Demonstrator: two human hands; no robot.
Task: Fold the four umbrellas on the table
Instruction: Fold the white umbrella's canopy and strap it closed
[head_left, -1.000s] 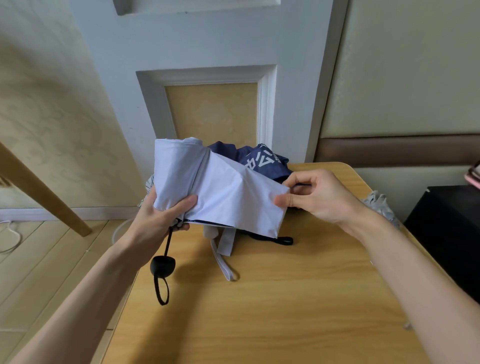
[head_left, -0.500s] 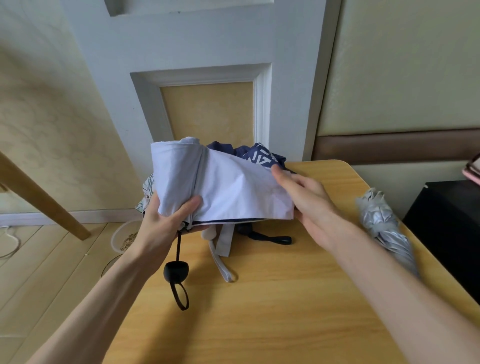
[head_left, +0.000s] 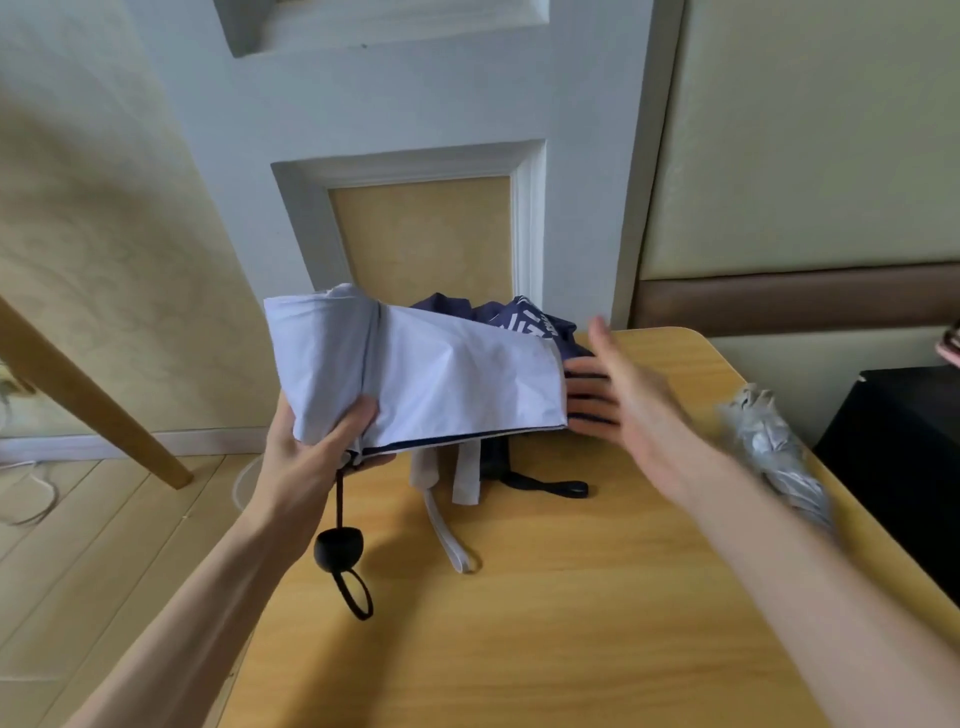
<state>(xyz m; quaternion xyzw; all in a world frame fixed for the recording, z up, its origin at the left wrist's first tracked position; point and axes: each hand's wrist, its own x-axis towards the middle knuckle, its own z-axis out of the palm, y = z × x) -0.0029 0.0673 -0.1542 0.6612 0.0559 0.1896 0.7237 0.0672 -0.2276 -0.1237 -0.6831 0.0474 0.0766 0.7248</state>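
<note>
- The left hand (head_left: 306, 457) grips a pale lilac folding umbrella (head_left: 441, 379) at its handle end, thumb pressed over the cloth and fingers curled beneath, holding it above the near left part of the bench (head_left: 519, 649).
- The umbrella's black knob handle (head_left: 338, 548) hangs below that hand, with its wrist loop (head_left: 356, 595) dangling under it.
- A pale closing strap (head_left: 447, 535) droops from the canopy onto the bench.
- The right hand (head_left: 623, 395) is blurred, its fingers straight and released, their tips at the canopy's right edge and partly hidden behind it.
- A navy umbrella with white print (head_left: 524, 322) lies behind the pale one at the far edge, its black strap (head_left: 550, 486) on the bench.
- A folded silver umbrella (head_left: 774, 447) lies along the bench's right edge.
</note>
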